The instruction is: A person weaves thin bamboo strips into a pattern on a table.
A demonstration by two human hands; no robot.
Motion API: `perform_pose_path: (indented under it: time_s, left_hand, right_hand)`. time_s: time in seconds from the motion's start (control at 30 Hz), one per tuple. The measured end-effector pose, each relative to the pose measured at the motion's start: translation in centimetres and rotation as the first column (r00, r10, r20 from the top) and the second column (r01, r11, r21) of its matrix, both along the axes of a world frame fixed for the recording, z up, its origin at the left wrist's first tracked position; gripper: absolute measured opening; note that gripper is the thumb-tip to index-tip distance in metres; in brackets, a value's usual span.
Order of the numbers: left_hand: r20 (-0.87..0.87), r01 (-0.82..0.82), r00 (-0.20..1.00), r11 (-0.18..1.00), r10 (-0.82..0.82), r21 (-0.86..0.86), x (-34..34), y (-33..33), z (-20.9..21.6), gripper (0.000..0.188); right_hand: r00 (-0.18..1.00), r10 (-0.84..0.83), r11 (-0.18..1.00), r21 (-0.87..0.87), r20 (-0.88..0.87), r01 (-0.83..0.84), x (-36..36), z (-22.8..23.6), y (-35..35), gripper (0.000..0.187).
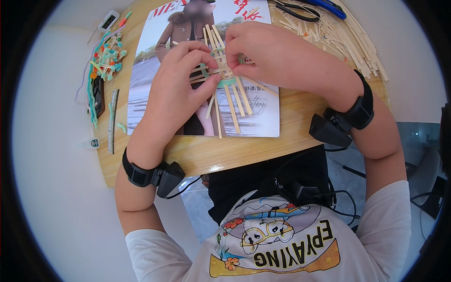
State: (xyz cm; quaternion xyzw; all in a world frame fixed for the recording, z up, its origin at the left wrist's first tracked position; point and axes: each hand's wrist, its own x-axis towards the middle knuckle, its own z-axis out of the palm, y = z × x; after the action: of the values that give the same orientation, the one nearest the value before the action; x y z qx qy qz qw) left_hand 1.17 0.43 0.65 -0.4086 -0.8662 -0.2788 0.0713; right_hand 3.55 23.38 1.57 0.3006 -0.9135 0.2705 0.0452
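Strips (231,105), pale and flat, were crossed into a weave (222,63) directly between the fingertips of both hands, with loose ends fanned out above and below them. A pale green loop (228,83) was seen around the crossing, just below the fingertips. By the left hand (181,89) the weave was grasped at its left side, index finger above and thumb below. At the right hand (263,51) thumb and index were bent close together against the weave's right side; whether a strip or the loop was pinched there could not be told.

Under the fingers a magazine (256,126) was laid flat, its cover partly hidden by hands and weave, and beneath that was the table (300,117). Behind the fingers, black wristbands (141,176) were worn on both forearms.

Beyond the right fingers, black handles (307,19) were placed near a blue tool (332,8). Well to the left of the left fingers, a ruler (112,122) was set beside green scraps (121,127). Farther out that way, a colourful clump (109,56) was heaped, with a white gadget (108,20) above it. Farthest to the right, loose sticks (359,44) were piled.
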Motion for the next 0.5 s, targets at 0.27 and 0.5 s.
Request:
perform_pose_path:
  time_s: [0.27, 0.5]
  left_hand:
    - [-0.052, -0.001, 0.999, 1.000, 0.000, -0.008, -0.30, -0.03, -0.01, 0.034]
    - [-0.052, -0.008, 0.999, 1.000, 0.008, 0.003, -0.23, -0.23, -0.03, 0.035]
  right_hand:
    - [1.000, -0.002, 0.999, -0.043, -0.027, 0.001, -0.04, -0.47, -0.03, 0.009]
    - [1.000, 0.012, 1.000, 0.019, -0.005, -0.012, 0.00, -0.27, 0.05, 0.012]
